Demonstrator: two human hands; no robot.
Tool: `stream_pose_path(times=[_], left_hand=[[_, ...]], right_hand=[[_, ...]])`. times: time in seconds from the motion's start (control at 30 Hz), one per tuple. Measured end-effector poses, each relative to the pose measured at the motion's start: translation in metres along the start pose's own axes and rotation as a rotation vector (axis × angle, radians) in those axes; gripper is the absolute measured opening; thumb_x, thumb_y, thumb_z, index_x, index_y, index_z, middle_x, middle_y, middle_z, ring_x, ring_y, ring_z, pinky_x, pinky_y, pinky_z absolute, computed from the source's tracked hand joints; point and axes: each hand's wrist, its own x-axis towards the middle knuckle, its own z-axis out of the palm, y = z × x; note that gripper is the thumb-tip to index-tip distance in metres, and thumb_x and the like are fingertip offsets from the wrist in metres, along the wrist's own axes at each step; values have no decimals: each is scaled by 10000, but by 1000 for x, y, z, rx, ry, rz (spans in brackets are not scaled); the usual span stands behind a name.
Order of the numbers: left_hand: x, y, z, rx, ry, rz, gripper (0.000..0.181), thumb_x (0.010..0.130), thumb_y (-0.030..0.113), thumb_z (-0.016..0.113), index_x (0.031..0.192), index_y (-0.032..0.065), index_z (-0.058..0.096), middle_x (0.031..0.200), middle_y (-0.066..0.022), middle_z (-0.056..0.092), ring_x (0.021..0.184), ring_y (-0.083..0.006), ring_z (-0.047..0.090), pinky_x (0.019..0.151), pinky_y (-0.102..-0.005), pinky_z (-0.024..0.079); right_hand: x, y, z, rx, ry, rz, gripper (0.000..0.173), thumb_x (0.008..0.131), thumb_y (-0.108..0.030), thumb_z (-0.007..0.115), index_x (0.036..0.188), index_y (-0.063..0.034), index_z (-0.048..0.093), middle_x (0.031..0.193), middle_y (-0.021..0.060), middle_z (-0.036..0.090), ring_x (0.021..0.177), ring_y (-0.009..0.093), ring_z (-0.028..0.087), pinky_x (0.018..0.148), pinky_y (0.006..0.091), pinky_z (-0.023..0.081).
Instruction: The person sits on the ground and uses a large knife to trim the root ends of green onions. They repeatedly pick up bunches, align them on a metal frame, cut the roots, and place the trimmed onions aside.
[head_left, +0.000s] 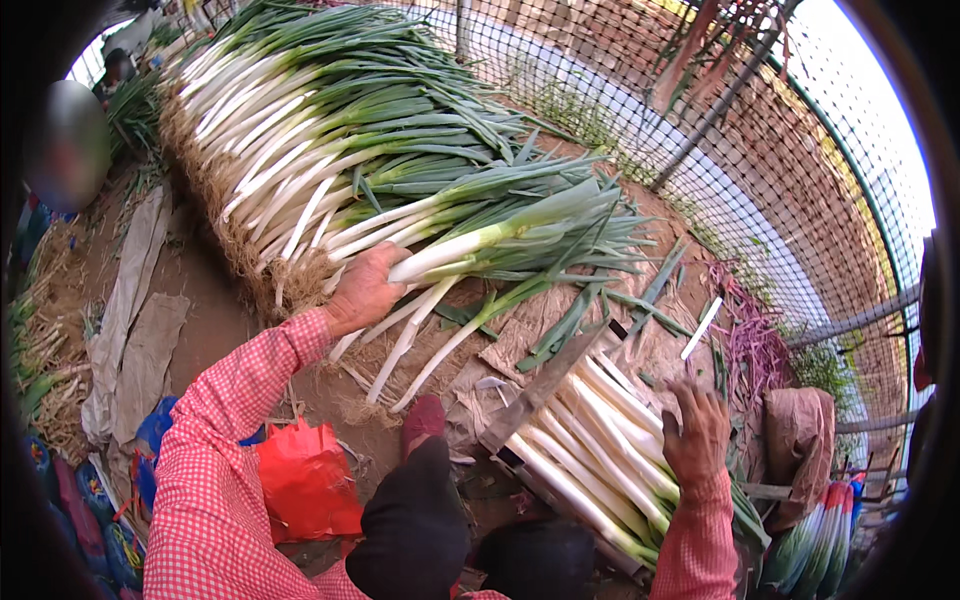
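My left hand (366, 291) is closed around the white shank of a thick long green onion (457, 253), at the near end of a big pile of green onions (375, 142). The pile's brown roots point left and its leaves lie to the right. Below the hand, a few loose stalks slant toward the ground. My right hand (697, 431), fingers spread, hovers over or rests lightly on the right side of a batch of cleaned white stalks (592, 457). These lie side by side in a metal-edged holder (551, 386); whether the palm touches them cannot be told.
A red plastic bag (309, 480) lies by my legs. A black mesh fence (720, 157) with poles curves along the right. Peeled purplish skins (754, 330), a brown sack (799, 442) and tied onion bundles (814, 536) lie right. Another person (67, 146) is at far left.
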Motion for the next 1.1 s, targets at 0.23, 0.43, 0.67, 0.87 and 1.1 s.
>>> stream_pose_path(times=[0.23, 0.43, 0.67, 0.87, 1.1], left_hand=[[-65, 234, -45, -124, -139, 488, 338, 735, -12, 625, 1071, -46, 606, 916, -172, 572, 840, -315, 601, 748, -372, 475], [-96, 317, 53, -110, -301, 857, 430, 823, 153, 692, 1196, 7, 534, 946, -158, 578, 866, -322, 600, 754, -406, 507], [-180, 187, 263, 228, -462, 999, 377, 801, 165, 562, 1161, 55, 568, 993, -81, 589, 932, -237, 571, 781, -383, 457], [-185, 181, 263, 366, -424, 1040, 336, 823, 199, 511, 1136, 98, 578, 1036, -26, 580, 940, -188, 552, 754, -391, 449], [-152, 163, 226, 512, -679, 963, 329, 807, 197, 539, 1115, 87, 581, 1033, -39, 568, 993, -200, 536, 853, -397, 443]], right_hand=[[13, -31, -145, -205, 445, -235, 515, 736, -93, 706, 1223, -144, 546, 1287, 35, 547, 1169, 228, 520, 1075, 469, 311], [-139, 31, -199, -455, 220, -24, 179, 817, -93, 597, 984, -42, 636, 750, 75, 646, 664, 222, 623, 637, 392, 457], [-347, 51, 41, 26, -184, 213, 548, 711, -71, 582, 1254, -90, 510, 1227, 121, 563, 1152, 309, 502, 1035, 506, 325], [-316, 47, 42, 162, -233, 276, 486, 705, -302, 713, 1139, -115, 599, 1167, 44, 596, 1119, 260, 506, 1048, 532, 264], [-297, 25, 72, 143, -112, 202, 502, 617, -109, 535, 1117, -141, 565, 1103, 64, 568, 1052, 284, 498, 977, 480, 284]])
